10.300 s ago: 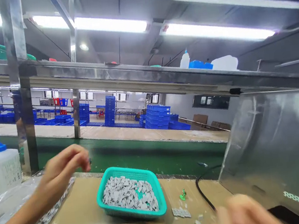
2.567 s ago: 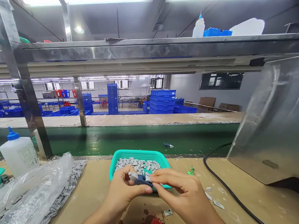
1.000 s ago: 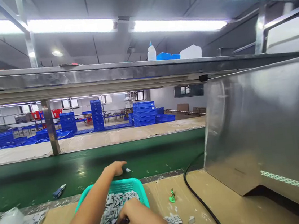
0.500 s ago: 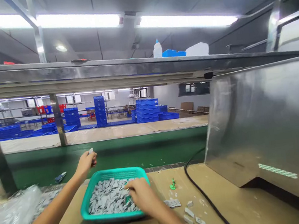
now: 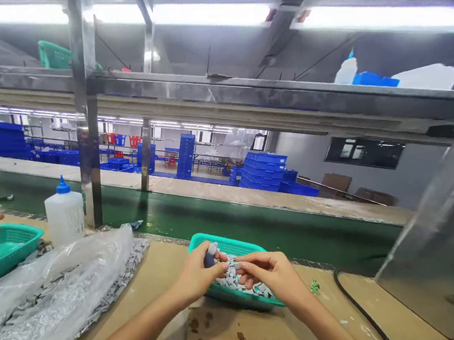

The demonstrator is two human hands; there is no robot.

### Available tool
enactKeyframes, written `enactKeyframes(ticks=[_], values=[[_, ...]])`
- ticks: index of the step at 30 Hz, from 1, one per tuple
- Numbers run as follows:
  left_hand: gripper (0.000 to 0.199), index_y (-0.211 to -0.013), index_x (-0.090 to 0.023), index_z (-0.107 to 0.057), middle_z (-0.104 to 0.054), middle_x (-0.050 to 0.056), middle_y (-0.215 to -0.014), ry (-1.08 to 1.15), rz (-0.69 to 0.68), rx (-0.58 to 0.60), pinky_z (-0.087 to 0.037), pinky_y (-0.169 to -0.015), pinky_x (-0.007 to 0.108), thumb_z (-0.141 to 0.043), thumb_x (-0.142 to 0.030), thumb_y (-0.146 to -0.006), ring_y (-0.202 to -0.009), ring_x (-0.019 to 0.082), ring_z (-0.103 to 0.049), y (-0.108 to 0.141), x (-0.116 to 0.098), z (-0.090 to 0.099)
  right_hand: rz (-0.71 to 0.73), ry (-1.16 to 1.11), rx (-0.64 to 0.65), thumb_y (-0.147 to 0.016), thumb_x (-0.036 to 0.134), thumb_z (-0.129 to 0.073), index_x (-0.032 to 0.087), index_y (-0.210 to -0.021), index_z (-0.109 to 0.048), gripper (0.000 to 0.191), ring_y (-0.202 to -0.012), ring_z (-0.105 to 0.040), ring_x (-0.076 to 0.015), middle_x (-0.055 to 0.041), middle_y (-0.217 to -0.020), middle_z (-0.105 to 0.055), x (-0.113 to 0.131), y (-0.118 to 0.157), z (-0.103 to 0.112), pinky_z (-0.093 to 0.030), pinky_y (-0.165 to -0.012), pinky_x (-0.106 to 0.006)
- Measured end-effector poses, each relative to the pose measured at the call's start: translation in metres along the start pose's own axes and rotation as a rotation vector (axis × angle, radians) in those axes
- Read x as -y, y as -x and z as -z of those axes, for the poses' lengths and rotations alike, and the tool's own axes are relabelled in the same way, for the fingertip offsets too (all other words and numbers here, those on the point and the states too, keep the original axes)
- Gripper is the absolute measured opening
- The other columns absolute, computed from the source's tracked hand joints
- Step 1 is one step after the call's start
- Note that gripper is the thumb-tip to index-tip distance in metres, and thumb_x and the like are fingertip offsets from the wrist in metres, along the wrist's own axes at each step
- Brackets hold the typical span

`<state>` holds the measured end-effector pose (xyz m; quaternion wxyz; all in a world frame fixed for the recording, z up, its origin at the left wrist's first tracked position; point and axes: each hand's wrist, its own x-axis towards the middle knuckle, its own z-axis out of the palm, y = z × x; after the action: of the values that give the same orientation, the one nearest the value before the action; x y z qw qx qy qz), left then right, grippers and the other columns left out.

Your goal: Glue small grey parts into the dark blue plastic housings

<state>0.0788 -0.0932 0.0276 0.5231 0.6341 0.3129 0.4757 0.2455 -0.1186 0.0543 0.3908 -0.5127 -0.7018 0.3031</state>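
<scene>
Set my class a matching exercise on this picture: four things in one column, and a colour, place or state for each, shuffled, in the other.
Column 1
1. The wearer's left hand
2. The wearer's right hand
3. Large bottle
4. Small figurine

Column 2
A. Green, near the black cable
B. Holding a dark blue piece with a light tip
C. Pinching a small grey piece
D. Blue-capped, behind the plastic bag

Right pairs: 1-B, 2-C, 3-D, 4-A
</scene>
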Motion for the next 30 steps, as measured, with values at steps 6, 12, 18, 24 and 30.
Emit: enactKeyframes(ticks=[6, 12, 18, 24, 30], values=[[0.036, -0.064, -0.018, -0.036, -0.051, -0.005, -0.059, 0.455, 0.223, 0.067, -0.045, -0.067, 0.022, -0.07, -0.027, -0.057, -0.06, 0.008, -0.054, 0.01, -0.011, -0.012, 0.123, -0.006, -0.125, -0.074, 0.034, -0.052, 0.016, -0.079, -0.055, 0.019, -0.054, -0.057, -0.0141, -0.0008, -0.058, -0.057, 0.029, 0.02, -0.016, -0.049, -0.049, -0.023], [0.033, -0.061, -0.018, -0.036, -0.048, -0.006, -0.057, 0.446, 0.197, 0.157, -0.045, -0.067, 0.024, -0.069, -0.024, -0.059, -0.058, 0.008, -0.055, 0.015, -0.019, -0.008, 0.537, 0.437, -0.202, -0.077, 0.019, -0.051, 0.021, -0.078, -0.065, 0.015, -0.079, -0.059, -0.0164, -0.0035, -0.083, -0.064, 0.041, 0.038, -0.006, -0.049, -0.07, -0.028], [0.027, -0.065, -0.018, -0.041, -0.048, -0.004, -0.062, 0.325, 0.255, 0.237, -0.042, -0.069, 0.026, -0.065, -0.03, -0.062, -0.064, 0.01, -0.053, 0.02, -0.02, -0.012, 0.517, 0.503, -0.205, -0.077, 0.019, -0.053, 0.022, -0.074, -0.064, 0.012, -0.072, -0.061, -0.0158, -0.0015, -0.076, -0.066, 0.034, 0.06, 0.003, -0.05, -0.067, -0.026], [0.011, -0.069, -0.021, -0.044, -0.04, -0.005, -0.066, 0.26, 0.247, 0.092, -0.028, -0.05, 0.017, -0.053, -0.016, -0.065, -0.059, 0.008, -0.037, 0.015, -0.012, -0.006, 0.21, 0.315, -0.13, -0.078, 0.021, -0.052, 0.022, -0.074, -0.066, 0.014, -0.065, -0.06, -0.0162, -0.0031, -0.071, -0.065, -0.009, 0.102, -0.006, -0.05, -0.057, -0.024], [0.026, -0.086, -0.026, -0.05, -0.043, -0.005, -0.067, 0.31, 0.259, 0.1, -0.032, -0.054, 0.019, -0.055, -0.014, -0.063, -0.059, 0.008, -0.042, 0.014, -0.001, -0.007, 0.231, 0.326, -0.123, -0.079, 0.019, -0.05, 0.022, -0.076, -0.065, 0.015, -0.066, -0.059, -0.0165, -0.0042, -0.073, -0.063, -0.022, 0.115, -0.016, -0.049, -0.058, -0.024]])
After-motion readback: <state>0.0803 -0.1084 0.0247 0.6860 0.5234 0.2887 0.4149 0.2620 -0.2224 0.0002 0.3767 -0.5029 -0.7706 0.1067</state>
